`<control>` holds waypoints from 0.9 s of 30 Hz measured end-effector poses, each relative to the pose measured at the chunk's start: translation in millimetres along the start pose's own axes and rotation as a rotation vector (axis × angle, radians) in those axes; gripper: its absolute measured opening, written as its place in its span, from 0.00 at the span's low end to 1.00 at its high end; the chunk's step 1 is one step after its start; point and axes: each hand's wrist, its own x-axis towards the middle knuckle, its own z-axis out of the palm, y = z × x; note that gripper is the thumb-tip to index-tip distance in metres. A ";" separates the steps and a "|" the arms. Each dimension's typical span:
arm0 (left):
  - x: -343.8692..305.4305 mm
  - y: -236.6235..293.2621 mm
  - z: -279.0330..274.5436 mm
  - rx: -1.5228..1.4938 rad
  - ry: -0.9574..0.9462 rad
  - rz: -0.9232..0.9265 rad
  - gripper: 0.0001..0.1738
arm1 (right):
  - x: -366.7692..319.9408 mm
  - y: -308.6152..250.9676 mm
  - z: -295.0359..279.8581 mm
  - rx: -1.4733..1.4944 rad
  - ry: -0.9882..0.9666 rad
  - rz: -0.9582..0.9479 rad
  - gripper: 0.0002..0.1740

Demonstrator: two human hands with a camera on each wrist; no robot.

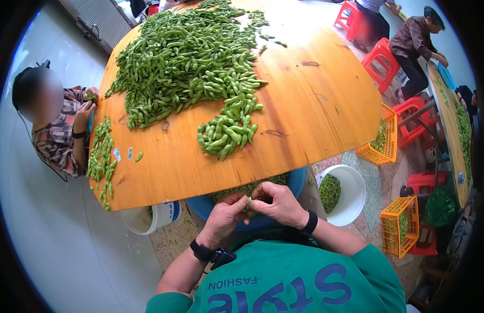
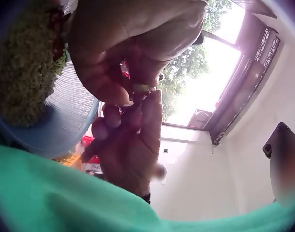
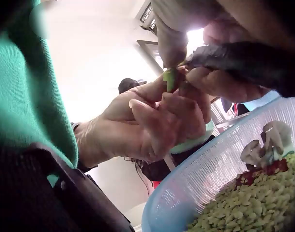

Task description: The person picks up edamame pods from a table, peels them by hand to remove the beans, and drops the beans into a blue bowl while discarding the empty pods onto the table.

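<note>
Head view: left hand curled, fingertips pinching a pod; right hand curled against it, pinching the same pod; both are held over the blue basket, just near of the table; the basket is mostly hidden; the pod barely shows.

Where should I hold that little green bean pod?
Probably by its two ends, coming in from both sides with fingertips. The pod is small and narrow, so both the left hand and the right hand pinch it that way over the blue basket.
</note>
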 end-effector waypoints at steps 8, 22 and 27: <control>5.0 -10.3 -10.6 0.033 0.038 -0.041 0.14 | -1.3 -0.4 -1.2 -0.232 0.004 -0.052 0.06; -0.1 -5.5 11.7 0.227 0.113 0.063 0.10 | 2.0 9.9 -7.9 0.046 0.079 0.297 0.11; 1.5 -9.1 9.0 0.266 0.152 0.065 0.10 | 1.6 19.7 -8.8 -0.091 0.049 0.155 0.12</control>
